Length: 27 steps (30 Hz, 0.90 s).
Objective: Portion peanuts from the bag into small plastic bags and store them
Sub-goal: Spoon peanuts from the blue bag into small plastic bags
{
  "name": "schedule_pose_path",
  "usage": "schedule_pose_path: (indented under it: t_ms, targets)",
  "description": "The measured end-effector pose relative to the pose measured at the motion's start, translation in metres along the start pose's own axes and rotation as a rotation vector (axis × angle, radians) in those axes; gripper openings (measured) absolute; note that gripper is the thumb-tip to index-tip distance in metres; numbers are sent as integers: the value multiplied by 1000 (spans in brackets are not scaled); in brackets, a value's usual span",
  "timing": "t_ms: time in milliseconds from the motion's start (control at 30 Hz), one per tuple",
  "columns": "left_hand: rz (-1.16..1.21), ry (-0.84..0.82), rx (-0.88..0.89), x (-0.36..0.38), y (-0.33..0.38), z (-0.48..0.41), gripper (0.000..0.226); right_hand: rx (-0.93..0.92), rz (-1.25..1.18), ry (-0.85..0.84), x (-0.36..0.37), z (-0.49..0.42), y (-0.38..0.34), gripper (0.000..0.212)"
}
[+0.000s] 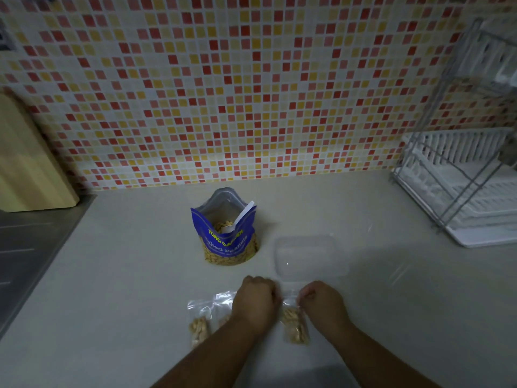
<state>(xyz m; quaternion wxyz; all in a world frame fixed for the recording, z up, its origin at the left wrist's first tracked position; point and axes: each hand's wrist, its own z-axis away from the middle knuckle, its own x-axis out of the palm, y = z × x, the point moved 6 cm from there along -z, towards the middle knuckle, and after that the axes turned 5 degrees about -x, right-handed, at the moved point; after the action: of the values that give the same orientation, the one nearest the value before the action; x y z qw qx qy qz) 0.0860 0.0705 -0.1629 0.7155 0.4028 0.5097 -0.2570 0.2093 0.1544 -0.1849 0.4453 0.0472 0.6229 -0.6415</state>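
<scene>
Both hands [256,299] [321,302] | fingers pinching small bag [293,323] top | peanuts below

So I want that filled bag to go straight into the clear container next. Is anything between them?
Nothing visible. The small bag of peanuts, pinched at its top by both hands, lies just in front of the clear container, with bare counter between. The peanut bag stands off to the left.
</scene>
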Motion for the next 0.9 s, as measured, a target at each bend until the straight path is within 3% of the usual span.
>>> schedule_pose_path:
  t_ms: [233, 367, 500, 567, 667, 767, 900]
  targets:
    - [-12, 113, -41, -3, -20, -4, 31, -12, 75, 115, 5, 4, 4, 19]
    - [-187, 70, -39, 0, -45, -12, 47, -38, 102, 147, 3, 6, 3, 8]
    - [-175, 3, -69, -2, -47, -14, 31, -108, 117, 173, -1, 10, -9, 19]
    - [-181, -8, -56, -6, -44, -14, 28, -170, 138, 136, 4, 8, -18, 23]
    - [-162, -67, -38, -12, -43, -15, 25, -286, 185, 46, 19, 5, -36, 3]
    - [-151, -113, 34, -12, -46, -18, 23, -363, 250, -30, 36, 0, -48, 28]
    - [27, -81, -8, -21, -52, -15, 15, -389, 296, -107, 47, -4, -56, 22]
